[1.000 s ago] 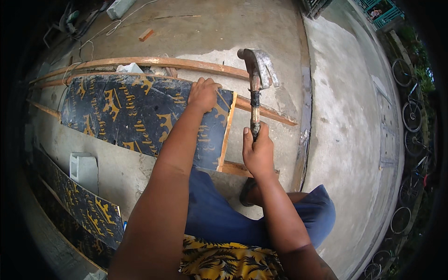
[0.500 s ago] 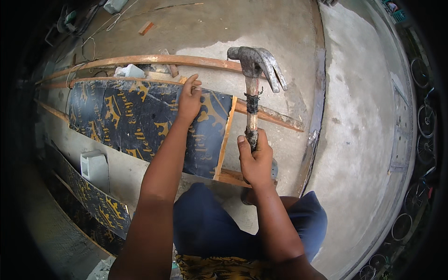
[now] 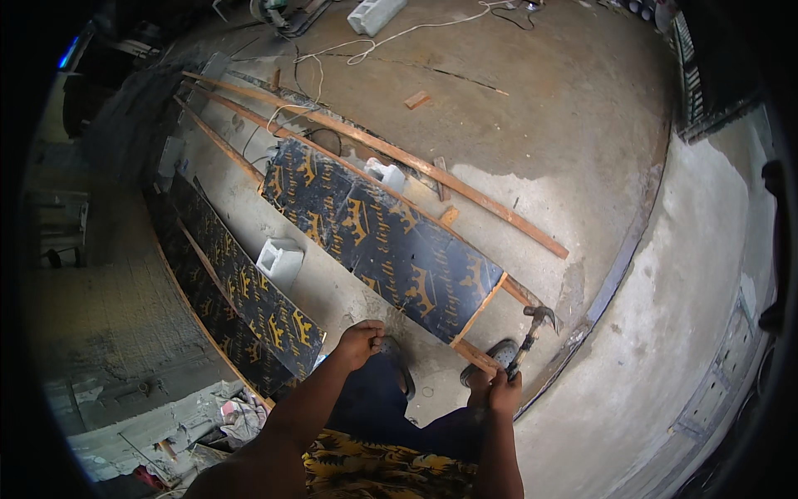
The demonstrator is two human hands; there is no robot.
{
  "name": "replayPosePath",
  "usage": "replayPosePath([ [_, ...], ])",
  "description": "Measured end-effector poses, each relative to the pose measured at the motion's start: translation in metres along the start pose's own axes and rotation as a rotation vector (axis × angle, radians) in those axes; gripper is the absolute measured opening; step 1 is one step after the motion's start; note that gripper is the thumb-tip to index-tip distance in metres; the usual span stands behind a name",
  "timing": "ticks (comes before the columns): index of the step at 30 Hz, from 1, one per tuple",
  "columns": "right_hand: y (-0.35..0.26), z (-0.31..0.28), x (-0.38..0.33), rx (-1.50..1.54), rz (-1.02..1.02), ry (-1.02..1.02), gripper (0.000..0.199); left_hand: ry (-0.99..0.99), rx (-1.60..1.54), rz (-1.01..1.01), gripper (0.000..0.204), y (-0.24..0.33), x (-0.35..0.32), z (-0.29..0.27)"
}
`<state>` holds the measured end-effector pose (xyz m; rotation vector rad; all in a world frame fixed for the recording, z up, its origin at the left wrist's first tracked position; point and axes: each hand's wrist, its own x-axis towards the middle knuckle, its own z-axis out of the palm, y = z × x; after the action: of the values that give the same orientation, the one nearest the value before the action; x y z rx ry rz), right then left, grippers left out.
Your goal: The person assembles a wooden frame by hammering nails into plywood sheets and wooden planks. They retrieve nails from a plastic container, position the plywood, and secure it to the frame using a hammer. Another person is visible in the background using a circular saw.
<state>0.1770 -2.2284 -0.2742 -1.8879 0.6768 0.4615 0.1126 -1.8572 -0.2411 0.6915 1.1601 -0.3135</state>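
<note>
Right hand [image 3: 504, 391] has a closed grip round the claw hammer [image 3: 529, 333] handle. Left hand [image 3: 359, 342] is loosely curled, holding nothing, resting on the knee beside the dark patterned board [image 3: 382, 237].

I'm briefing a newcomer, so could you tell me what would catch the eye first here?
The long dark panel with gold crown prints lies across the concrete floor at centre. At its near end, the right hand grips a claw hammer; the left hand rests low, beside a second patterned panel.

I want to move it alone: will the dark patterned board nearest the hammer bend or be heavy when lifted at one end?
The dark patterned board looks thin and long, so it will probably sag somewhat. Its wooden edge strips likely stiffen it. It is probably awkward rather than heavy.
</note>
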Motion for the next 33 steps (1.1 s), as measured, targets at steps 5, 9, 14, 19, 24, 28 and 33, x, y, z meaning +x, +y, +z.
replayPosePath([
  [5,-0.047,0.066,-0.012,-0.023,0.104,-0.139,0.018,0.280,0.067,0.148,0.023,0.119,0.043,-0.096],
  [9,-0.125,0.180,-0.011,0.011,0.138,-0.244,0.016,0.625,0.248,0.133,0.046,0.223,0.136,-0.206],
  [14,-0.230,0.389,0.010,-0.056,0.155,-0.378,0.020,0.785,0.753,0.212,0.068,0.324,0.292,-0.342],
  [19,-0.324,0.598,0.045,-0.151,0.184,-0.523,0.028,0.743,0.464,0.147,0.069,0.365,0.357,-0.378],
  [24,-0.375,0.729,0.052,-0.285,0.115,-0.571,0.029,0.722,0.497,0.097,0.062,0.374,0.349,-0.372],
  [28,-0.391,0.781,0.058,-0.350,0.049,-0.512,0.027,0.663,0.592,0.118,0.063,0.383,0.340,-0.370],
  [33,-0.396,0.802,0.078,-0.520,0.226,-0.646,0.025,0.661,0.803,0.076,0.062,0.405,0.326,-0.356],
])
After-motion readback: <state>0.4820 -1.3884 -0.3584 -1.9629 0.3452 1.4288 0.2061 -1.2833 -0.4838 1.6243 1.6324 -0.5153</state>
